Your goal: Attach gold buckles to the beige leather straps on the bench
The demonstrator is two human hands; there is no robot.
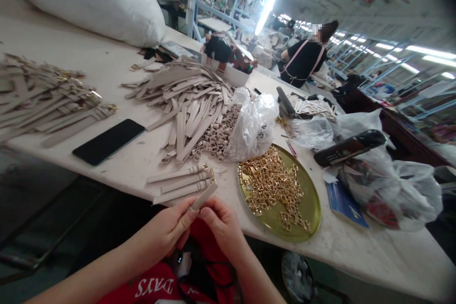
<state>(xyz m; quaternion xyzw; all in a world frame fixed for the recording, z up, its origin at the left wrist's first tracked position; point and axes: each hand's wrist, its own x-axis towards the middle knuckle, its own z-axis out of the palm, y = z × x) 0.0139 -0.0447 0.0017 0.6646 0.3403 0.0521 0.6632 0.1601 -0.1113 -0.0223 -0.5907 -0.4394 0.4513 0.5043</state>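
Between my two hands is a beige strap (pixel 207 195), its end pointing up and away from me. My left hand (pixel 180 223) is closed around the strap. The fingers of my right hand (pixel 220 222) pinch at it close by, where a small band seems to cross it; the fingers partly hide this spot. Just beyond my hands lie several straps with gold buckles (pixel 183 181). Small beige loops (pixel 215 137) are heaped farther back, beside a large pile of plain straps (pixel 188 85). To the right stands a round gold tray (pixel 309 206) full of gold buckles (pixel 270 180).
A black phone (pixel 109 141) lies near the table's left front edge, before a pile of buckled straps (pixel 46 95). A white sack (pixel 96 0) fills the back left. Plastic bags (pixel 409 190), a dark elongated object (pixel 349 147) and a blue booklet (pixel 345 204) lie right. Another person (pixel 302 61) is farther back.
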